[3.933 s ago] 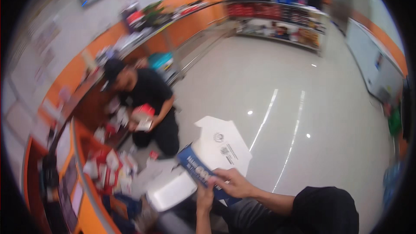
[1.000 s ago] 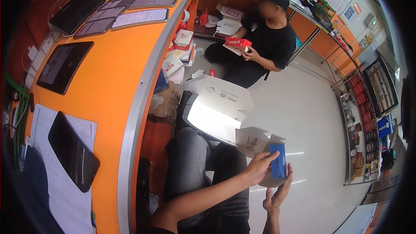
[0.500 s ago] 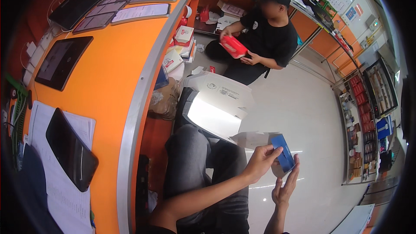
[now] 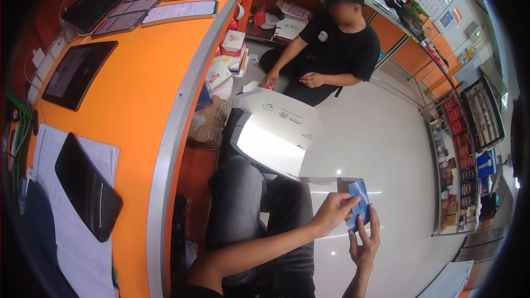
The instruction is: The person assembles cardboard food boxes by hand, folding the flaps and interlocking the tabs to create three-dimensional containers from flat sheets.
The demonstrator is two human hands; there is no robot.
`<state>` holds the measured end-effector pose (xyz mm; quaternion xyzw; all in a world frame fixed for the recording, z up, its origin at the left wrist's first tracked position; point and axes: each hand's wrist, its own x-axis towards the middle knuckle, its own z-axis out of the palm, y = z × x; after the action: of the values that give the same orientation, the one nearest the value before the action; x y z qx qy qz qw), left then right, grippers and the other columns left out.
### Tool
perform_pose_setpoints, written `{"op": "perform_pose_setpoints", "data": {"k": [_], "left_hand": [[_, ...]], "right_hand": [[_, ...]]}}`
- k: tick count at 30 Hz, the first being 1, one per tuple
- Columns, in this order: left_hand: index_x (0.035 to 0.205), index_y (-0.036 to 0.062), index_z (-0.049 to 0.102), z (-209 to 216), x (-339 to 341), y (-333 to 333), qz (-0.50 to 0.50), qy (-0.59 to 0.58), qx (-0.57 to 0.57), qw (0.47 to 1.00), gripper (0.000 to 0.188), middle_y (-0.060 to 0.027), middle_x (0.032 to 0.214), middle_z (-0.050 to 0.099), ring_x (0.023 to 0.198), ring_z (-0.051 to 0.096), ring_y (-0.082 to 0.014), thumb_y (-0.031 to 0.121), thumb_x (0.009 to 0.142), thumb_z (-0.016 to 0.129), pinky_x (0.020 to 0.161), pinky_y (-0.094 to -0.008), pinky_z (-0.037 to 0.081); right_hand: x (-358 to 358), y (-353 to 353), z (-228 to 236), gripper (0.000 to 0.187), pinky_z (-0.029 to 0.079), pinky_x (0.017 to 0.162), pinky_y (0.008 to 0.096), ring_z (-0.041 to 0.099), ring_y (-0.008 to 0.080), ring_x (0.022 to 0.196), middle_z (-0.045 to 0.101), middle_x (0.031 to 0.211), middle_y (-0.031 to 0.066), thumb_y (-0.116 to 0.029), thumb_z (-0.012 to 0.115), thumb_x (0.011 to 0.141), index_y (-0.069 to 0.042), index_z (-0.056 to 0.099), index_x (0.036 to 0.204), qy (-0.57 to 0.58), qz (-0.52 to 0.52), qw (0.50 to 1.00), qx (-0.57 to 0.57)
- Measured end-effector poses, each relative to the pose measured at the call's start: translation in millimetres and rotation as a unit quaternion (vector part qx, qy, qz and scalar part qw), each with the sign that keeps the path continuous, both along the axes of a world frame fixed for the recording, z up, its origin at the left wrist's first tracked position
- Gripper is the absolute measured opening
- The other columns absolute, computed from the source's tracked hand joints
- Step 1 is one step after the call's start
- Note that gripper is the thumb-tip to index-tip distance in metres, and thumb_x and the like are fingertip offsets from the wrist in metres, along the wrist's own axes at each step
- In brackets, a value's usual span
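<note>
One blue carton, lower right of frame. Left hand: thumb and fingers pinched on its left edge. Right hand: fingers spread at its lower right, touching; can't tell if gripping. Open white carton at centre. Black phone on papers, orange surface, left.

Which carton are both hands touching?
The blue-faced carton, between the left hand and the right hand; the pale open carton and the white boxes by the counter lie apart from both.
</note>
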<state>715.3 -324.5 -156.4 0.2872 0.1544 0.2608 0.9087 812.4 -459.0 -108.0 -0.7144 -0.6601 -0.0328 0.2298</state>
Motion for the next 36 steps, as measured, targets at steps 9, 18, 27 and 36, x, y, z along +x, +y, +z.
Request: {"op": "perform_pose_setpoints", "data": {"k": [9,18,27,36], "left_hand": [[0.103,0.0044,0.066,-5.9,0.4,1.4,-0.045,-0.054,-0.113,0.991,0.02,-0.0022,0.098,0.066,0.088,0.063,-0.0075,0.021,0.1,0.054,0.082,-0.0243,0.05],[0.088,0.0025,0.063,-6.3,4.2,-6.1,0.017,-0.008,0.013,1.0,0.03,0.0043,0.074,0.054,0.066,0.047,-0.0019,0.028,0.101,0.054,0.059,-0.0204,0.043],[0.099,-0.0011,0.064,-15.2,11.3,-9.5,0.015,0.046,0.044,0.998,0.03,-0.0018,0.086,0.063,0.079,0.058,-0.0058,0.026,0.101,0.054,0.065,-0.0222,0.049],[0.103,-0.0024,0.066,-0.6,1.3,-12.2,0.041,0.063,0.07,0.995,0.032,-0.0015,0.083,0.065,0.075,0.054,-0.0045,0.028,0.101,0.053,0.064,-0.0237,0.047]], "right_hand": [[-0.7,4.0,2.0,0.063,0.045,0.1,0.0512,0.045,0.0455,0.129,0.04,0.145,0.0233,0.002,0.074,0.071,-0.015,0.057,0.13,-0.018,0.001,1.0,0.021],[-15.3,7.5,-13.7,0.061,0.043,0.101,0.0513,0.044,0.0448,0.13,0.04,0.145,0.0236,0.004,0.068,0.079,-0.012,0.053,0.135,-0.021,-0.065,0.997,0.038],[-17.8,12.3,-20.9,0.062,0.037,0.107,0.0518,0.034,0.0425,0.136,0.028,0.151,0.0212,-0.005,0.057,0.092,-0.015,0.034,0.149,-0.009,-0.116,0.993,-0.035],[-20.9,16.3,-32.1,0.052,0.038,0.105,0.052,0.035,0.0441,0.134,0.027,0.149,0.0227,-0.014,0.045,0.101,-0.011,0.029,0.15,-0.031,-0.133,0.99,-0.039]]}}
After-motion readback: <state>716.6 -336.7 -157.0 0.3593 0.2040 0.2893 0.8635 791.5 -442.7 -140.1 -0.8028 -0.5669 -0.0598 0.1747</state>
